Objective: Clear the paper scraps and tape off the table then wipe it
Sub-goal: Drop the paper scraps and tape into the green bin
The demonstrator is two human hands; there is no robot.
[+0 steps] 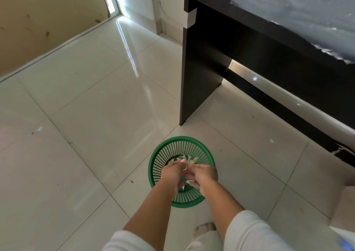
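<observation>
Paper scraps (pixel 187 160) bunched at both hands' fingertips, over green slatted bin (pixel 181 171) on tiled floor (pixel 92 106) | left hand (pixel 172 171) and right hand (pixel 204 174) pinch the wad, fingers curled | dark table (pixel 288 25) upper right, well apart.

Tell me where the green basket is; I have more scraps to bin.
In the head view, the green basket stands on the floor tiles, bottom centre, directly under both hands, just in front of the dark table's leg.

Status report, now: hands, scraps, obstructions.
Left hand and right hand pinching paper scraps over green basket. Nothing blocking the drop.
</observation>
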